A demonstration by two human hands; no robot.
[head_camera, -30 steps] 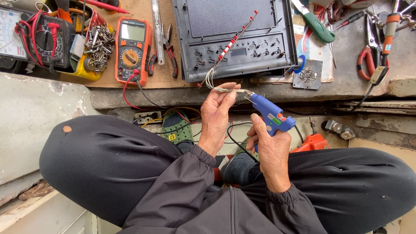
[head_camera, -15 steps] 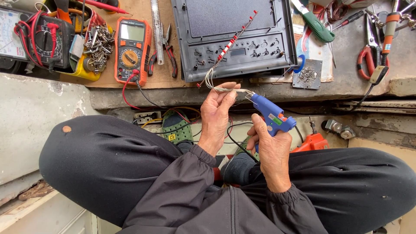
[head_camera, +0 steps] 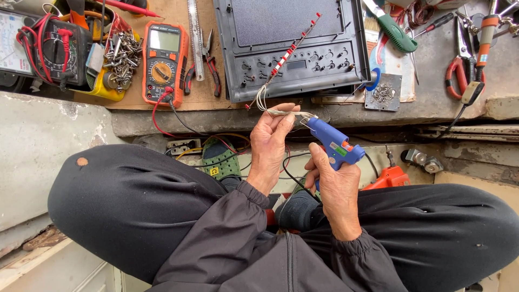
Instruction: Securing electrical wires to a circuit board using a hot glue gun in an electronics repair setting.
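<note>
One bundle of thin pale wires (head_camera: pixel 270 111) is pinched between the thumb and fingers of the left hand (head_camera: pixel 270 140), just below the bench edge at the centre of view. The bundle's long axis runs from the pinch toward two o'clock, continuing as a slender red-and-white strip (head_camera: pixel 289 51) that lies up across the dark grey panel (head_camera: pixel 292 46). One blue glue gun (head_camera: pixel 332 141) is gripped in the right hand (head_camera: pixel 332 186), fingers wrapped tight about its handle; its nozzle points toward ten o'clock and meets the wires just beside the left fingertips. The joint lies at about eleven o'clock from the right hand; the left hand is the nearer of the two. On the bench: one orange multimeter (head_camera: pixel 164 62) at ten o'clock, one black meter (head_camera: pixel 54 46) further left, one yellow tub of screws (head_camera: pixel 116 67) between them, one green-handled tool (head_camera: pixel 394 30) at one o'clock, one red-handled pair of pliers (head_camera: pixel 459 65) at two o'clock.
</note>
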